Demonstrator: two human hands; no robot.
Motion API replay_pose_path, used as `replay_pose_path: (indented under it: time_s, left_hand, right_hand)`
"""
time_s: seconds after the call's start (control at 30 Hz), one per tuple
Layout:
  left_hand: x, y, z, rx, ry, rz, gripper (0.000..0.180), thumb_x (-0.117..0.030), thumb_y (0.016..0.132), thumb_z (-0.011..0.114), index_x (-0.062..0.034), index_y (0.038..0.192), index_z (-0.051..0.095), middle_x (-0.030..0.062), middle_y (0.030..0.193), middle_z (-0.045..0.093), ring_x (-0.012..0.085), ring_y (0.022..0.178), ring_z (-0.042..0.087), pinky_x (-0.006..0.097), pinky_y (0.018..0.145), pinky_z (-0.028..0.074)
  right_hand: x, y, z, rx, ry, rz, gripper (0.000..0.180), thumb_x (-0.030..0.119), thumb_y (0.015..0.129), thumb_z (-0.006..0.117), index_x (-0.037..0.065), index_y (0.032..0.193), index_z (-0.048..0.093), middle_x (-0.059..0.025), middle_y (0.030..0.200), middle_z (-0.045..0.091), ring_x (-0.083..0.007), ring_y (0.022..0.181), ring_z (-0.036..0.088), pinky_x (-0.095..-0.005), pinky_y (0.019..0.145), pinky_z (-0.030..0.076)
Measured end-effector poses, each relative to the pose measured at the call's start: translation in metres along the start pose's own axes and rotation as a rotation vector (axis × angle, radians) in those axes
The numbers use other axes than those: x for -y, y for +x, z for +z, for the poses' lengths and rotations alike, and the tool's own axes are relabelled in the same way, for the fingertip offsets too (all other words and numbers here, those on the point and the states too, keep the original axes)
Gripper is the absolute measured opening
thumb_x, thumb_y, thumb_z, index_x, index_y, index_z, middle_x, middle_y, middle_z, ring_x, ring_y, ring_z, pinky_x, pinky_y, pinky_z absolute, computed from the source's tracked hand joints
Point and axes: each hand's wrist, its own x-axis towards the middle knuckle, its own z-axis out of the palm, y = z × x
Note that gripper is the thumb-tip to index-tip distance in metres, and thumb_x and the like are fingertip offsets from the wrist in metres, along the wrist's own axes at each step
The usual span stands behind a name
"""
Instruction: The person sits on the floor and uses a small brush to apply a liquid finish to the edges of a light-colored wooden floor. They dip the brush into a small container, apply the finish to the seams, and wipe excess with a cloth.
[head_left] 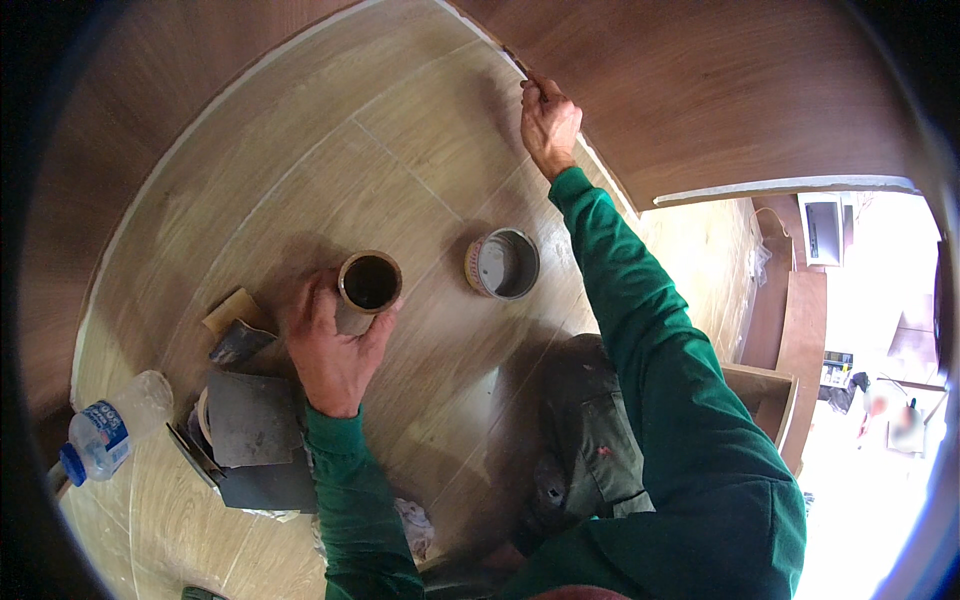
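Centre-left of frame, left hand wraps closed round an open can on the wood-look floor. Top centre, right hand pinches a thin tool, too small to ID, w/ fingers shut, at the wall edge. Second can sits between them.

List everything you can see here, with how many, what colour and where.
Open tin: one, brown, dark inside, centre of floor, held.
Second tin: one, grey inside, on the floor to its right.
Plastic bottle: one, clear with blue cap, lower left, lying down.
Sanding sheets: several, dark grey, lower left.
Cloth: one, white, bottom centre.
Floor: light wood planks.
Wall panel: brown wood, upper right.
Left hand: gripping the open tin.
Right hand: pinching something thin at the wall's base.
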Motion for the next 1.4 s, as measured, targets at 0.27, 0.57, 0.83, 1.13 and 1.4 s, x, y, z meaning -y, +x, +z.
replay_pose_path:
  time_s: [0.27, 0.57, 0.83, 1.13, 1.4]
  left_hand:
    - [-0.002, 0.001, 0.0, -0.016, 0.065, 0.021, 0.056, -0.031, 0.07, 0.09, -0.0008, 0.111, 0.066, 0.0182, 0.111, 0.067, 0.0383, 0.102, 0.066, 0.046, 0.086, 0.053]
    - [0.001, -0.001, 0.002, -0.033, 0.055, 0.021, 0.059, -0.032, 0.07, 0.091, 0.0002, 0.112, 0.067, 0.0189, 0.112, 0.067, 0.039, 0.104, 0.066, 0.047, 0.088, 0.053]
    - [-0.001, 0.0, 0.0, 0.005, 0.01, -0.013, 0.058, -0.032, 0.07, 0.09, 0.0003, 0.112, 0.066, 0.0178, 0.111, 0.067, 0.038, 0.104, 0.066, 0.046, 0.087, 0.053]
    - [0.003, -0.001, 0.002, -0.033, 0.046, 0.041, 0.06, -0.03, 0.07, 0.091, -0.0004, 0.116, 0.067, 0.0185, 0.113, 0.067, 0.0381, 0.104, 0.067, 0.046, 0.087, 0.055]
    - [0.002, -0.001, 0.001, -0.016, 0.014, 0.025, 0.059, -0.029, 0.07, 0.091, -0.0006, 0.115, 0.067, 0.0179, 0.113, 0.068, 0.038, 0.103, 0.068, 0.046, 0.086, 0.055]
  right_hand:
    - [-0.01, -0.005, -0.011, 0.003, 0.004, 0.012, 0.033, 0.026, 0.099, 0.053, 0.005, 0.114, 0.073, -0.0131, 0.092, 0.077, -0.0261, 0.084, 0.076, -0.0374, 0.08, 0.057]
    - [-0.02, -0.014, -0.024, 0.038, 0.021, 0.039, 0.033, 0.023, 0.1, 0.051, 0.002, 0.114, 0.072, -0.0141, 0.097, 0.077, -0.0232, 0.082, 0.076, -0.0357, 0.078, 0.058]
    - [-0.027, -0.026, -0.036, 0.026, 0.037, 0.057, 0.031, 0.021, 0.1, 0.052, 0.0, 0.114, 0.071, -0.0142, 0.098, 0.077, -0.0217, 0.083, 0.077, -0.034, 0.077, 0.059]
    - [-0.038, -0.039, -0.049, -0.009, 0.115, 0.101, 0.029, 0.028, 0.098, 0.055, 0.01, 0.113, 0.074, -0.0247, 0.089, 0.071, -0.0393, 0.085, 0.072, -0.0459, 0.078, 0.055]
    - [-0.045, -0.047, -0.061, 0.014, 0.05, 0.121, 0.03, 0.022, 0.1, 0.054, 0.004, 0.114, 0.073, -0.0162, 0.095, 0.076, -0.0255, 0.083, 0.075, -0.0366, 0.076, 0.057]
